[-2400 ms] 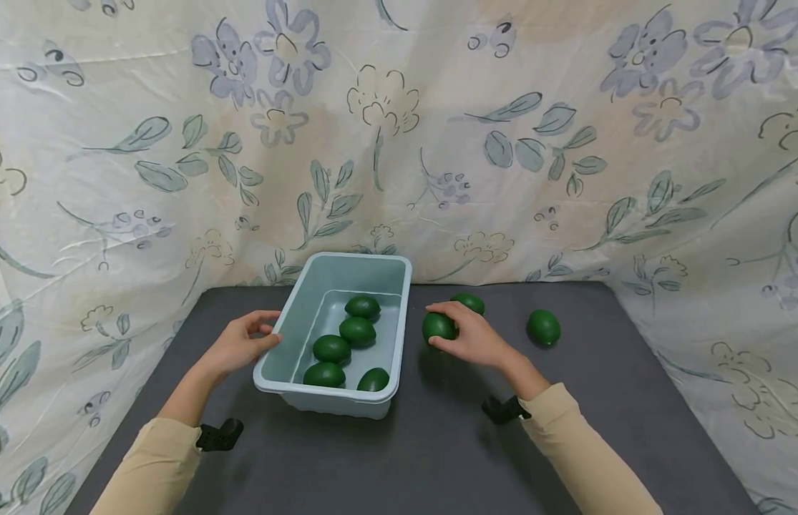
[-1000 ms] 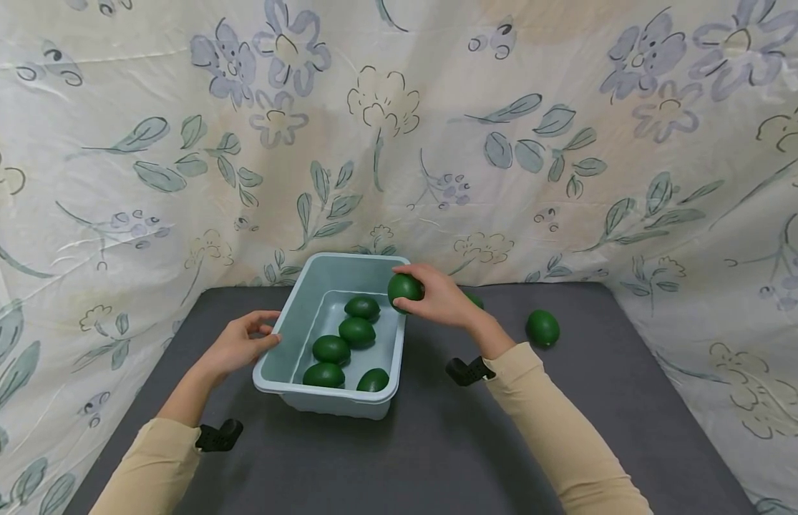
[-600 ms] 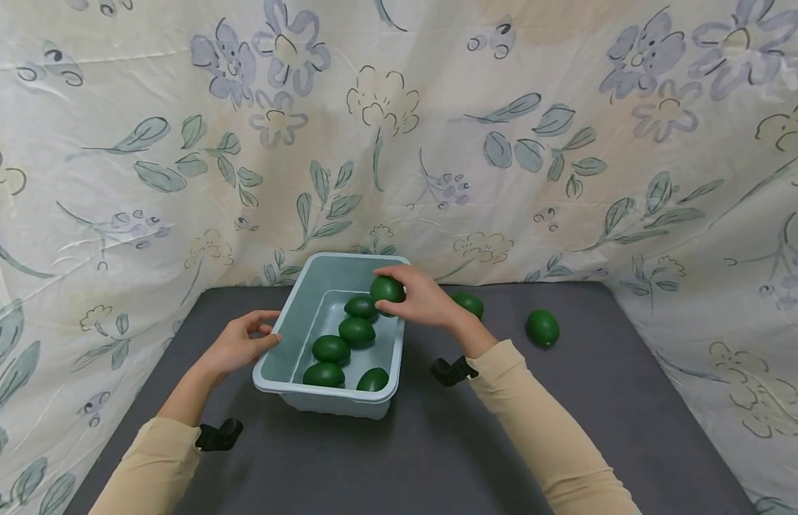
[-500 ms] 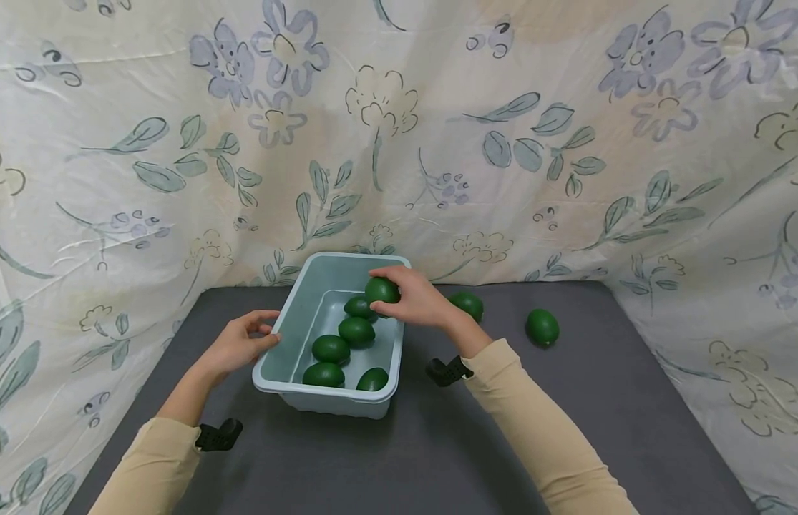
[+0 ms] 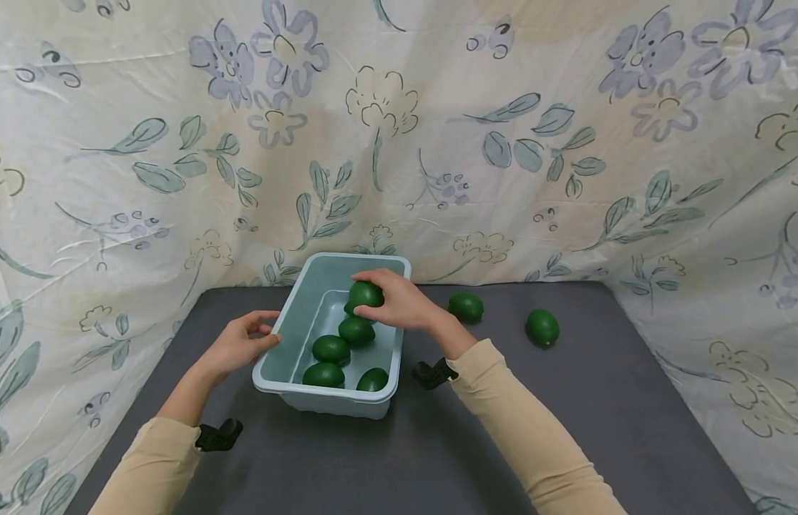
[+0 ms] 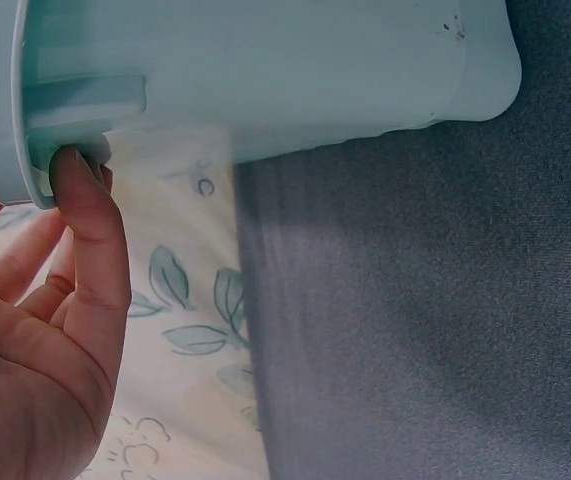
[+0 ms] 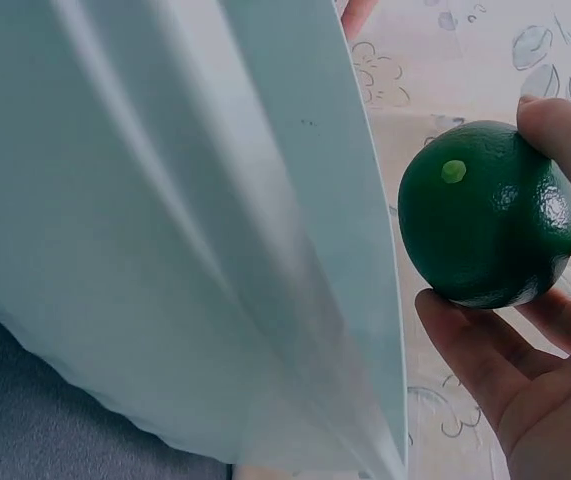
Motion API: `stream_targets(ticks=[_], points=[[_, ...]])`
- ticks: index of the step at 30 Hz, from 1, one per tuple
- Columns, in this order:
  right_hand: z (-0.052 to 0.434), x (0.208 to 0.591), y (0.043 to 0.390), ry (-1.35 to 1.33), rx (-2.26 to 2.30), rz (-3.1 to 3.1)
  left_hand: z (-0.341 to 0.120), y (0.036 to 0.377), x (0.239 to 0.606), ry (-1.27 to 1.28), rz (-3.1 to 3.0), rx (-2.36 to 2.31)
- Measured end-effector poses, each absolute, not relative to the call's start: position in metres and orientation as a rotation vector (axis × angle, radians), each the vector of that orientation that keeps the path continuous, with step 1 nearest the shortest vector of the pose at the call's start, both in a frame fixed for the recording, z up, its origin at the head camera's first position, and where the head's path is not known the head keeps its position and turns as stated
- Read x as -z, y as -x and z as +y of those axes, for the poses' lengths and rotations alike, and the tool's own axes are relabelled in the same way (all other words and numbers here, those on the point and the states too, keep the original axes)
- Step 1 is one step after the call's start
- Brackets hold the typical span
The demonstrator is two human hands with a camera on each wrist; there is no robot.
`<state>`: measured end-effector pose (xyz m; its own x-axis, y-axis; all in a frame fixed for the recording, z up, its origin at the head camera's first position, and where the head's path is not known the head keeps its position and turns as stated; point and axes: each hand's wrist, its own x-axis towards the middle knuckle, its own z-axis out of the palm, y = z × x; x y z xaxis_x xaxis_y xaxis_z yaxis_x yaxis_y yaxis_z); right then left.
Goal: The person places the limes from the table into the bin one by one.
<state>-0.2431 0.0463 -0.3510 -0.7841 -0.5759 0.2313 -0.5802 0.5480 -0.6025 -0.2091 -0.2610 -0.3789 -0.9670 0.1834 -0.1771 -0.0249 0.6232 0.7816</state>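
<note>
Surface: a dark grey table [image 5: 437,458] filling the lower middle of the head view, floral cloth behind and beside it.
Left of centre: a pale blue tub [image 5: 279,372] stands on it.
Right of the tub: a green lime [image 5: 466,307] lies near the back edge.
Further right: another lime [image 5: 542,327], apart from the first.

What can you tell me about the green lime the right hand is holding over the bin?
The lime is dark glossy green with finely dimpled skin and a small pale green stem nub on one end. It looks whole and unmarked. The right hand grips it with curled fingers and thumb, above the far end of the light blue plastic bin, just inside its rim. It touches nothing but the hand.
</note>
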Motion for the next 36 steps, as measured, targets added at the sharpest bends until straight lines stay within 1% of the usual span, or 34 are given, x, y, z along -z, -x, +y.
stream_targets(ticks=[11, 20, 29, 36], points=[[0.034, 0.348, 0.241, -1.092, -1.061, -2.778, -0.261, 0.210, 0.379, -0.131, 2.610, -1.257], [0.037, 0.350, 0.243, -1.110, -1.037, -2.793, -0.262, 0.210, 0.379, -0.135, 2.604, -1.260], [0.048, 0.351, 0.245, -1.027, -1.046, -2.782, -0.262, 0.208, 0.378, -0.144, 2.595, -1.269], [0.064, 0.359, 0.251, -0.936, -1.104, -2.686, -0.261, 0.208, 0.378, -0.122, 2.597, -1.265]])
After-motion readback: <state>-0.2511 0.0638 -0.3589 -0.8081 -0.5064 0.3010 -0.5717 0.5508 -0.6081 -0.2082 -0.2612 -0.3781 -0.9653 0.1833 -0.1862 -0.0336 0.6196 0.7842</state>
